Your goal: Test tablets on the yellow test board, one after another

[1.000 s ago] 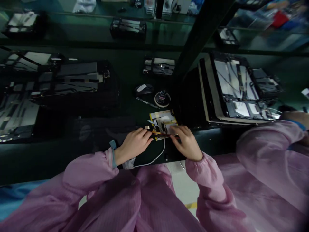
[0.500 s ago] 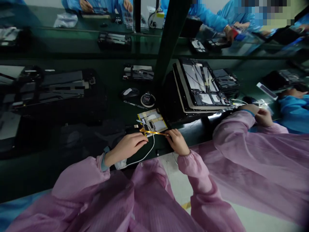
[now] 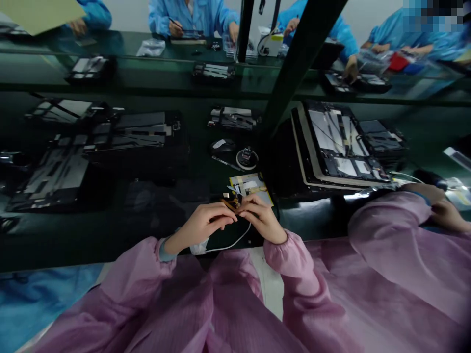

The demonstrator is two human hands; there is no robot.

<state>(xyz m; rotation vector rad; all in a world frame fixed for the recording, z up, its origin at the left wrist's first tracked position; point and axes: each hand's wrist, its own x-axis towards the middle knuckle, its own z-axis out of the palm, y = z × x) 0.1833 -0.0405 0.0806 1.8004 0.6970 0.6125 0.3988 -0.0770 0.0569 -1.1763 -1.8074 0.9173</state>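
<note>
My left hand (image 3: 204, 223) and my right hand (image 3: 259, 215) meet at the near edge of the dark green bench. Both pinch a thin amber strip of tape (image 3: 231, 204) between their fingertips. Just behind them lies a small yellow-edged board (image 3: 253, 188) with white and amber pieces on it. A white cable (image 3: 235, 241) curves under my hands toward the bench edge.
A tape roll (image 3: 246, 158), a pen-like tool (image 3: 224, 162) and a dark mouse-shaped object (image 3: 222, 145) lie behind the board. Opened devices sit left (image 3: 125, 130) and right (image 3: 342, 147). A slanted black post (image 3: 294, 63) rises ahead. A pink-sleeved person (image 3: 405, 245) works at right; blue-coated people (image 3: 191, 17) opposite.
My hands have drawn together: the tape strip, stretched wide between them half a second ago, is now bunched at my fingertips. The view has tipped up a little.
</note>
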